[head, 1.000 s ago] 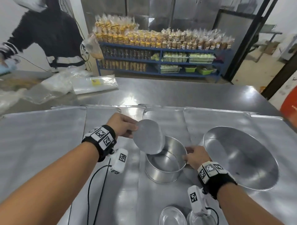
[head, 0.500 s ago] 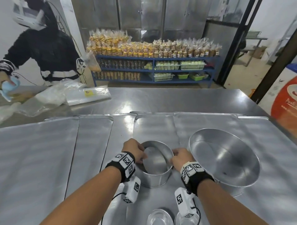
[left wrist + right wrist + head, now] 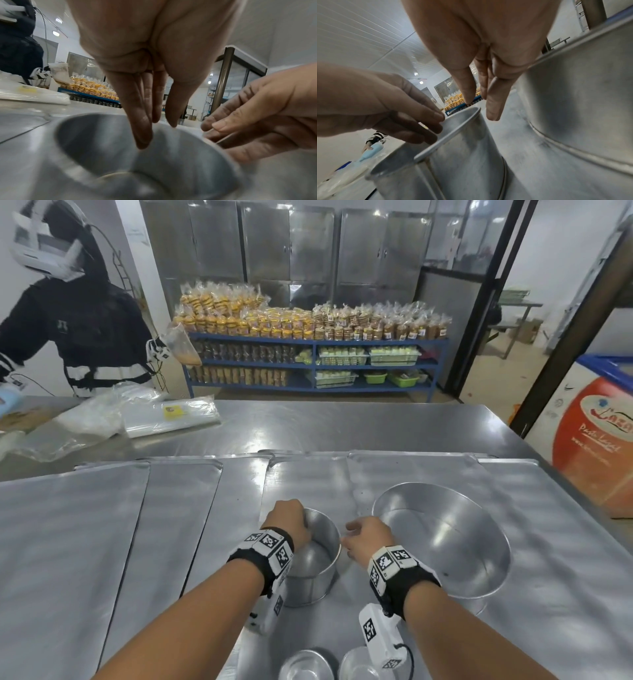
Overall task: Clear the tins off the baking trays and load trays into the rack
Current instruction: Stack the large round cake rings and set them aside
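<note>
Both hands are hovering over the small round tin (image 3: 317, 556) at 6 o'clock on the trays (image 3: 171, 525), left hand (image 3: 286, 520) reaching fingers loosely inside, right hand (image 3: 368, 534) relaxed and empty at the rim, so I'm guessing they're getting ready to grab and lift it off.

Left hand (image 3: 287, 521) in small tin (image 3: 317, 568); right hand (image 3: 368, 537) at rim.

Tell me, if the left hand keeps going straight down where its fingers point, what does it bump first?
Probably the inside of the small round tin: the left hand points its fingers down into it.
</note>
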`<state>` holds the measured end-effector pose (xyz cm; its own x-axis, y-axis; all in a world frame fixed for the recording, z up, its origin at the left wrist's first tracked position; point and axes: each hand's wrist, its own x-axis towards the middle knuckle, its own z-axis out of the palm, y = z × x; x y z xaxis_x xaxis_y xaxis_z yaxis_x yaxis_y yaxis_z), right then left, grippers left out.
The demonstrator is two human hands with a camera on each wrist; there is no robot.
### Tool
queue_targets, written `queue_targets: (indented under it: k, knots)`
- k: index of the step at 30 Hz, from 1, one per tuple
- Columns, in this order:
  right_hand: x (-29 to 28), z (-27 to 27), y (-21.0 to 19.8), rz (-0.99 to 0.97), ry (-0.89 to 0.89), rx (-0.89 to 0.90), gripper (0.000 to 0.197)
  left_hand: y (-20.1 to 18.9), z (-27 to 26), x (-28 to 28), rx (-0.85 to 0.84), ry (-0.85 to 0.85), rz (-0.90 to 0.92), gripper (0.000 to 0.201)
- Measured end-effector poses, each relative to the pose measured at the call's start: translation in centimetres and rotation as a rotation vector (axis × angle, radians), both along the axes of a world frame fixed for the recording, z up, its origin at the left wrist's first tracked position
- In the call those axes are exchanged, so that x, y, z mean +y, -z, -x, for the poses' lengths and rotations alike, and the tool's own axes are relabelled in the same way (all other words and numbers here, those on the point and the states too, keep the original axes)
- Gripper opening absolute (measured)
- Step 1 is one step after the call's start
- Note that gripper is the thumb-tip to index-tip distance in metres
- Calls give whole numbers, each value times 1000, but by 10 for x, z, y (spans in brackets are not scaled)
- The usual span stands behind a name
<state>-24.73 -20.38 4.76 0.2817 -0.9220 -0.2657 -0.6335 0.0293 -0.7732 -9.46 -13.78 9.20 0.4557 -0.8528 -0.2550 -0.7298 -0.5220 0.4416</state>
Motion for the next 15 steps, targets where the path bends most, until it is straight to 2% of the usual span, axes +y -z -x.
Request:
queue_targets:
  k: [3, 8, 12, 15]
  knots:
    - [-11, 18, -12, 69, 21, -63, 14, -13, 28, -10, 78, 27, 76, 15]
    - [-32, 75, -32, 164, 34, -54, 18, -22, 84, -29, 185, 24, 102, 26]
    - [-45, 137, -42, 213, 84, 114, 13, -18, 130, -35, 139, 25, 5, 34]
    - [-50, 182, -51, 269, 93, 292, 29, -5, 159, -34, 71, -7, -49, 42]
